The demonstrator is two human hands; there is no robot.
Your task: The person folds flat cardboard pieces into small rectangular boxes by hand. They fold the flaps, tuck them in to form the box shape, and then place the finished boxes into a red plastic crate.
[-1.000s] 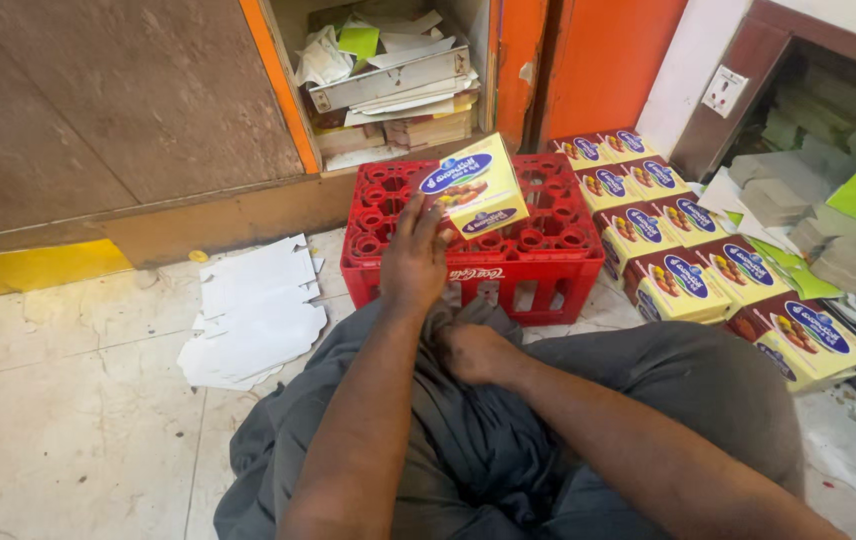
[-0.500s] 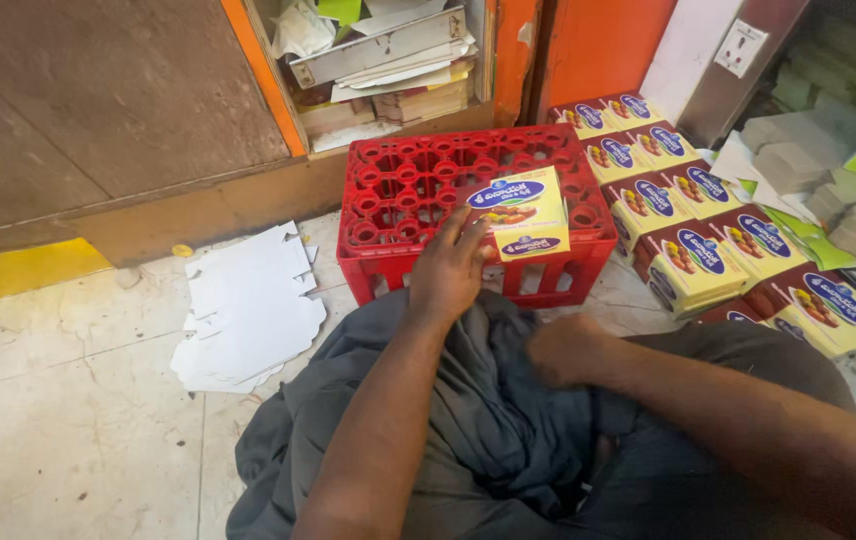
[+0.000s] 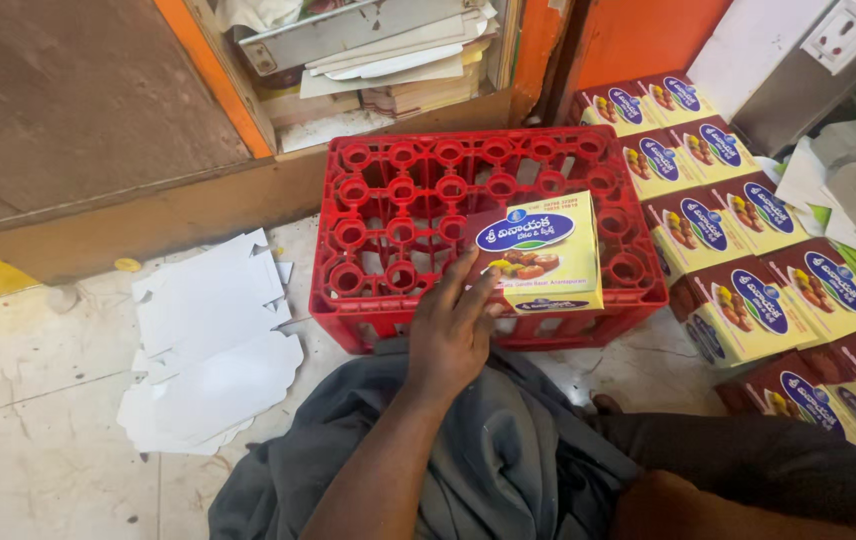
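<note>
Head view: left hand [image 3: 451, 335] fingers flat on yellow box [image 3: 540, 255] atop red crate [image 3: 398, 215]

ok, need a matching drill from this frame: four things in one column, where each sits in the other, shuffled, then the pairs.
Things:
1. yellow box
2. red crate
3. white cardboard sheets
4. rows of yellow boxes

Places:
A. flat on the floor, left of the crate
B. on the floor against the orange-framed cabinet
C. on top of the crate, under the left hand fingertips
D. lined up on the floor, right of the crate

Pairs: 1-C, 2-B, 3-A, 4-D
</note>
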